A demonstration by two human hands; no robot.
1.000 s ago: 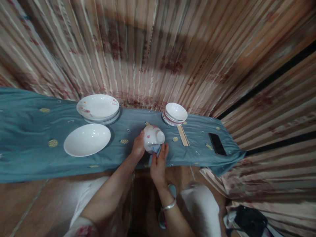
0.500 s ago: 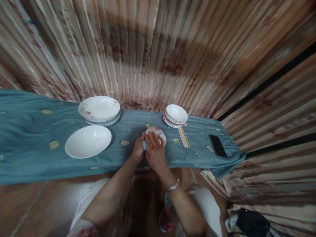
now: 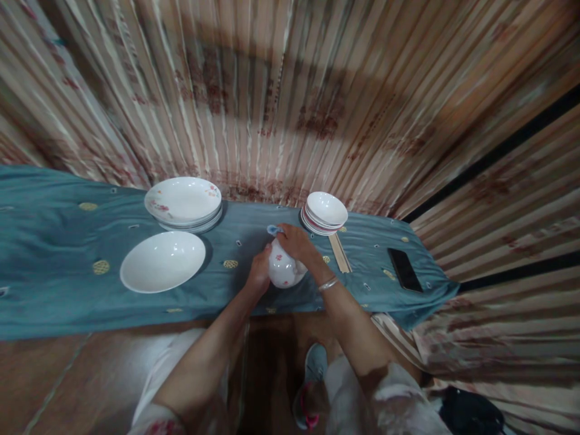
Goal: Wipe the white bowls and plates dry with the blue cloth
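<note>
Over the middle of the table I hold a white bowl (image 3: 284,270) with small red flowers, its rounded outside turned up toward me. My left hand (image 3: 261,267) is closed on the bowl's left side, fingers partly hidden behind it. At the far rim, my right hand (image 3: 295,243) is bent over the bowl and closed on a small light-blue cloth (image 3: 273,229), which sticks out past the fingertips. Much of the cloth is hidden by the hand.
At the left, a large white bowl (image 3: 163,263) lies before a stack of flowered plates (image 3: 183,199). A stack of small bowls (image 3: 325,210), wooden chopsticks (image 3: 339,254) and a black phone (image 3: 405,270) are at the right. Behind the blue-green tablecloth (image 3: 58,241) hangs a patterned curtain (image 3: 254,109).
The bowl has been tipped so that more of its flowered outside faces me. My right hand has moved from the near side to the far rim, and the blue cloth shows there now.
</note>
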